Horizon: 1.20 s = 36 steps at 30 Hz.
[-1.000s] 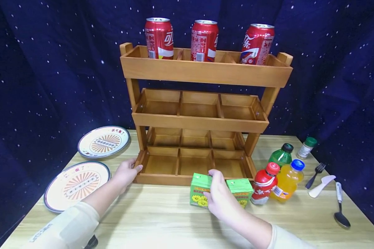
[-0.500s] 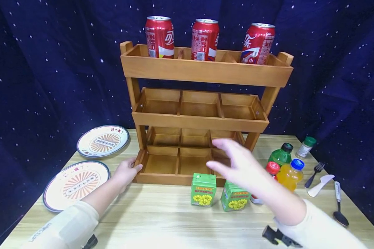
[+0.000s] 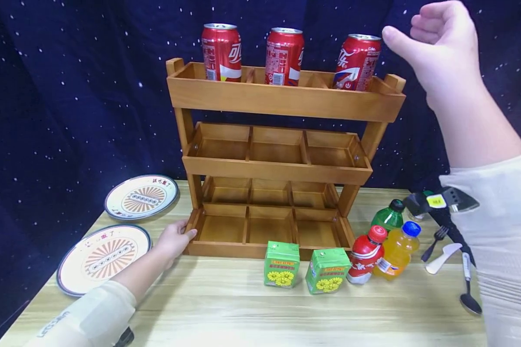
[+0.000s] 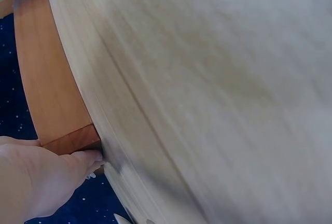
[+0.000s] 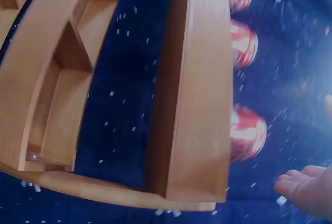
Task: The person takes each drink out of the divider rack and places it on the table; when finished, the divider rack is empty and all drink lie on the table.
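Observation:
My left hand (image 3: 173,242) grips the lower left corner of a three-tier wooden rack (image 3: 282,101). In the left wrist view, thumb and fingers of that hand (image 4: 44,180) lie around the end of the bottom tray. My right hand (image 3: 447,53) is raised at the upper right, holding nothing, its fingers loosely bent. Nearest to it is the right soda can (image 3: 358,62) in the top tier; a gap shows between them in the right wrist view. Two more red cans, a left one (image 3: 221,53) and a middle one (image 3: 284,57), stand in that tier.
Two green drink cartons, one (image 3: 281,264) left of the other (image 3: 327,271), stand before the rack. Beside them are red (image 3: 365,255), orange (image 3: 397,250) and green (image 3: 388,217) bottles. Two plates (image 3: 141,196) lie left; a fork (image 3: 435,243), white knife (image 3: 444,258) and spoon (image 3: 470,299) lie right.
My right hand has let go of the right carton beside the red bottle and risen up and right to the top tier's level. The left hand keeps its place on the rack.

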Tool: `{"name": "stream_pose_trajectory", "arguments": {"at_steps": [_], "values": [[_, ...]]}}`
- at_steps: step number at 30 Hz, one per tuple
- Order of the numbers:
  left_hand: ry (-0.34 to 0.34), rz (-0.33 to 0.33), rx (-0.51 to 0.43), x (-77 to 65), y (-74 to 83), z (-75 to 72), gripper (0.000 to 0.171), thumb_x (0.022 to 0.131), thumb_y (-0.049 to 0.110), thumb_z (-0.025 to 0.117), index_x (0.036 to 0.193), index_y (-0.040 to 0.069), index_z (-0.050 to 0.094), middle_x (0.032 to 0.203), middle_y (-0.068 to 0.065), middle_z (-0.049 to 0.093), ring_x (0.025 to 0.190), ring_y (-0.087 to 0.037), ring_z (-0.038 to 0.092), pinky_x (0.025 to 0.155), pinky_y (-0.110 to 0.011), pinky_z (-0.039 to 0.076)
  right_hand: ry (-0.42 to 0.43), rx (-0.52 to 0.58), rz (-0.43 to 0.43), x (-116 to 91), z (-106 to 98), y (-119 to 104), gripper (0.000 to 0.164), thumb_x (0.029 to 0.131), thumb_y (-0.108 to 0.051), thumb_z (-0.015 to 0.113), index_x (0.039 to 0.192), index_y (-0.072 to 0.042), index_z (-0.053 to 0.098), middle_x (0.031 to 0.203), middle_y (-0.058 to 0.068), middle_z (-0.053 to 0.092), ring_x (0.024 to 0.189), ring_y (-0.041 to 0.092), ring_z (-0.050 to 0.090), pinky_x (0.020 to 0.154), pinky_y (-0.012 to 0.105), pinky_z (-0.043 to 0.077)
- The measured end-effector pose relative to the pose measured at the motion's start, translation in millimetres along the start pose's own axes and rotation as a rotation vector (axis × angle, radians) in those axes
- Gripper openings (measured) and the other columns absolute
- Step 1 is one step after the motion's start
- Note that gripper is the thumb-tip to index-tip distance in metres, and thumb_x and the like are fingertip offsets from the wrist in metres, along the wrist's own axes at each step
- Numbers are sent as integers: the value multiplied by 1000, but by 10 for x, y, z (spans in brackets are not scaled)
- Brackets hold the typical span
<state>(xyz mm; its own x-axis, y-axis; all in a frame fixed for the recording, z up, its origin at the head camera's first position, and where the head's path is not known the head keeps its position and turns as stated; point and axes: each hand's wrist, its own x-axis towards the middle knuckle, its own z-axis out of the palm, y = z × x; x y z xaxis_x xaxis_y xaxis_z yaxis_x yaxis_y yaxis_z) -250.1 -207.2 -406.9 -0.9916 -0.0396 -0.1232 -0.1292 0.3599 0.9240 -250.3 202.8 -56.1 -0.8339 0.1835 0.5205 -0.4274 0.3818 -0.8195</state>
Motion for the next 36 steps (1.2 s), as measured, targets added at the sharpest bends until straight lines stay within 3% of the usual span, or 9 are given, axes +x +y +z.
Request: {"name": "stream_pose_trajectory", "arguments": {"at_steps": [6, 11, 14, 20, 28, 32, 36], "values": [[3, 2, 4, 14, 7, 14, 53, 94, 10, 45, 135, -12, 21, 133, -29, 34, 120, -37, 36, 101, -45, 29, -77, -139, 186, 486, 133, 349, 95, 64, -52, 71, 140, -28, 20, 143, -8, 28, 129, 10, 27, 107, 33, 16], [6, 0, 13, -9, 7, 0, 54, 93, 12, 46, 135, -12, 21, 134, -29, 33, 121, -37, 35, 101, -45, 28, -123, -251, 211, 872, 345, 693, 111, 52, -62, 71, 140, -30, 12, 143, -3, 25, 127, 15, 30, 106, 36, 22], [5, -2, 8, -16, 15, -12, 55, 93, 11, 45, 136, -12, 19, 135, -29, 30, 122, -38, 32, 102, -45, 27, -114, -325, 213, 850, 434, 627, 109, 53, -63, 70, 140, -27, 16, 141, 1, 27, 125, 17, 33, 104, 33, 27], [4, 2, -5, -12, 9, -5, 54, 93, 10, 45, 135, -13, 20, 134, -30, 32, 121, -38, 35, 101, -45, 30, -92, -373, 258, 540, 492, 329, 102, 62, -57, 69, 141, -19, 18, 140, 3, 28, 125, 16, 32, 103, 27, 27], [9, 6, -12, 8, -9, 7, 54, 93, 10, 45, 135, -13, 20, 133, -30, 33, 120, -37, 36, 100, -44, 31, 51, -195, 196, 477, 449, 296, 92, 60, -47, 77, 134, -20, 30, 136, -1, 33, 124, 10, 31, 102, 21, 27], [14, 3, -1, 17, -15, 4, 55, 93, 10, 46, 135, -12, 19, 134, -30, 32, 121, -38, 34, 101, -45, 29, 110, 110, 108, 409, 359, 156, 82, 59, -28, 83, 127, -20, 37, 130, -5, 40, 119, 5, 36, 98, 15, 30], [9, -1, 7, 14, -6, 3, 56, 93, 12, 46, 135, -13, 19, 135, -30, 30, 122, -38, 32, 101, -45, 28, 56, 426, 14, 169, 297, -56, 71, 64, -7, 80, 123, -18, 43, 125, -2, 48, 114, 7, 44, 91, 13, 37]]}}
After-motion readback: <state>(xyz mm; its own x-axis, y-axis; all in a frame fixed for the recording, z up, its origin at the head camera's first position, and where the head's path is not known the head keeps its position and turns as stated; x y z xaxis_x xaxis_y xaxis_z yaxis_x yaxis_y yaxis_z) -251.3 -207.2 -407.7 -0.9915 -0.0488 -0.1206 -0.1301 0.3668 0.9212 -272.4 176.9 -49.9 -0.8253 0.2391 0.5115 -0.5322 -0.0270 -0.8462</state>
